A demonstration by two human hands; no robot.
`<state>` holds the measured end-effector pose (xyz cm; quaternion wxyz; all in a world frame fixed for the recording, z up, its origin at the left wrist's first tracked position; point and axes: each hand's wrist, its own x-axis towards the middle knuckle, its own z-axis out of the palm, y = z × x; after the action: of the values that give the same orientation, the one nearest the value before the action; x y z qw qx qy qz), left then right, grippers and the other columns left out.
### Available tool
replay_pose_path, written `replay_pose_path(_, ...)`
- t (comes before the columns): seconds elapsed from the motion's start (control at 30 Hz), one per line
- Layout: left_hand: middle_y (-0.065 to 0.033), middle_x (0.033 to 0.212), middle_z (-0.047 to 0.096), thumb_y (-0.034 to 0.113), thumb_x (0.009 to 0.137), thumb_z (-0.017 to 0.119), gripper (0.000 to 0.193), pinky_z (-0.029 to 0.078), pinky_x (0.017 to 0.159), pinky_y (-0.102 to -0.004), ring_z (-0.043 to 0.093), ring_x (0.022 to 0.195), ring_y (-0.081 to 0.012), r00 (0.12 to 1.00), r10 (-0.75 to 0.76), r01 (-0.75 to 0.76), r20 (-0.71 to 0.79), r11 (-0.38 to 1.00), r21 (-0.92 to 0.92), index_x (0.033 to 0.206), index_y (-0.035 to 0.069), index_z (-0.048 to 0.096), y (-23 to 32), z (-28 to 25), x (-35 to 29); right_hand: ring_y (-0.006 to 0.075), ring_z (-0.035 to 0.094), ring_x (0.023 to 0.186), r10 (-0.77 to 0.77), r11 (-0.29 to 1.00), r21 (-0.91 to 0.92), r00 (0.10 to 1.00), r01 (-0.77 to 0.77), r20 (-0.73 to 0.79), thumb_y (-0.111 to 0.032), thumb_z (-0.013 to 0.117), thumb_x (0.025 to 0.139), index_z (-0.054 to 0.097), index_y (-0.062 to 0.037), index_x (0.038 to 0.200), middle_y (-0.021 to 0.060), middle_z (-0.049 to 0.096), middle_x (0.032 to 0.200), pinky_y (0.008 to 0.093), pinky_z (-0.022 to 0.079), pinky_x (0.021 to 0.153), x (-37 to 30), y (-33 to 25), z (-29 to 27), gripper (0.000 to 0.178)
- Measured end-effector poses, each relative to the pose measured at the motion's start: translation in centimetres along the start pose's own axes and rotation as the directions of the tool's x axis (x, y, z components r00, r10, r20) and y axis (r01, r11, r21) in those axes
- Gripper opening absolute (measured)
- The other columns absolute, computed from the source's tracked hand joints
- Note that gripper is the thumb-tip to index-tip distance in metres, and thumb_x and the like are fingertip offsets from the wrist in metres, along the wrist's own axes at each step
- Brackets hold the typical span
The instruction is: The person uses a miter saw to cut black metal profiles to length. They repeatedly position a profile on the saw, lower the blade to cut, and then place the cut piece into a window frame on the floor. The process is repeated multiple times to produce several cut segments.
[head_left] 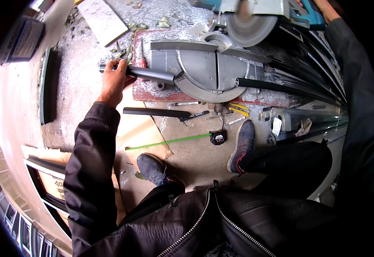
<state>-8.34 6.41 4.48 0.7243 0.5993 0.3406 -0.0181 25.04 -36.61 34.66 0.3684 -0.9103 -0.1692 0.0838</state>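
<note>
My left hand (116, 81) is closed around a short dark grey metal profile (150, 74), its right end by the left side of the mitre saw's round grey table (195, 64). At the top right edge my right hand (326, 9) grips the teal saw handle (310, 16), partly cut off by the frame. The round saw blade (250, 29) is raised above the table behind the fence (182, 45). A long black profile (277, 87) lies across the table's right side, its cut end left of the slot's right half. A red-handled screwdriver (142, 60) lies behind the held profile.
A tape measure (218, 137) with its green blade pulled out lies before my shoes. Another black profile (155, 112), markers and a yellow-handled tool (239, 109) lie nearer me. Long profiles (320, 64) are piled right. Metal shavings cover the floor. Framed panels (45, 180) stand at left.
</note>
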Motion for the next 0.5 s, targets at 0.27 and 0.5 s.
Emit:
replay_pose_path(0.27,-0.0143,0.111,0.058,0.023,0.101,0.059,0.044,0.062,0.075,-0.0359,0.07,0.08,-0.0243,0.998,-0.058,0.061,-0.037,0.996,0.062,0.134,-0.001,0.044,-1.2,6.5,3.1,0.0136,0.062,0.075,-0.076,0.995,-0.064,0.993,0.07,-0.089,-0.016,0.063,0.089,0.07,-0.0051,0.089,0.003,0.068,0.084,0.0321,0.051,0.07,-0.5,-1.7,2.8,0.013)
replay_pose_path(0.5,-0.0185,0.097,0.069,0.023,0.098,0.061,0.059,0.062,0.063,-0.0356,0.074,0.07,-0.025,0.998,0.056,-0.051,-0.001,0.919,0.391,0.147,-0.002,0.038,-0.9,8.4,3.8,0.0128,0.06,0.076,-0.095,0.992,-0.086,0.992,0.088,-0.081,-0.016,0.064,0.088,0.07,-0.0044,0.088,0.0014,0.067,0.084,0.0325,0.05,0.07,-0.1,-0.9,1.5,0.013)
